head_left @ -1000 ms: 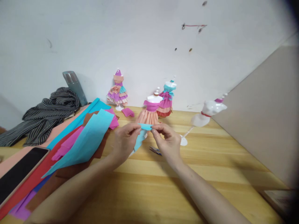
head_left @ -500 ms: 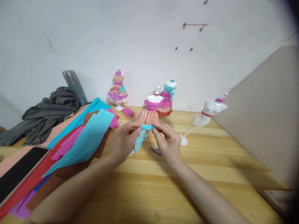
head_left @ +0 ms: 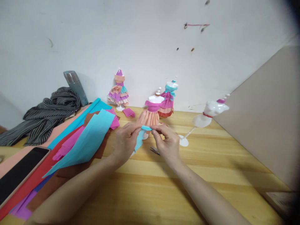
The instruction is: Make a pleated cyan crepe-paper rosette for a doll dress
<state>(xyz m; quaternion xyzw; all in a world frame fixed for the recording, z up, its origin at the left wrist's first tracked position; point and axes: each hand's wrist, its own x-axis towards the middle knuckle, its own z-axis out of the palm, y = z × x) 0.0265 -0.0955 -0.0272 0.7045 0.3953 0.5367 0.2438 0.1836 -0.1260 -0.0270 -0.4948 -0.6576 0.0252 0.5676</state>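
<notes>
A strip of light blue crepe paper point(head_left: 139, 139) is pinched between my two hands, its upper edge folded over and its tail hanging down. My left hand point(head_left: 126, 137) grips one end of that edge between thumb and finger. At the other end, my right hand point(head_left: 167, 139) pinches it the same way. Just beyond stands a small white dress form in a magenta top and pleated peach skirt point(head_left: 148, 116), its lower part half hidden by my hands. Small scissors point(head_left: 154, 151) lie on the table, partly covered by my right hand.
Crepe paper sheets point(head_left: 86, 140) in several colours spread across the left, with a phone point(head_left: 21, 172), striped cloth point(head_left: 51, 112) and bottle point(head_left: 76, 87) nearby. Two dressed forms point(head_left: 119, 90) point(head_left: 167, 100) stand by the wall. A bare white form point(head_left: 209, 109) leans at right.
The stretch of folded blue edge between my fingers has become a little shorter, my right hand having shifted slightly left. Both hands keep their pinch. The other things stay in place.
</notes>
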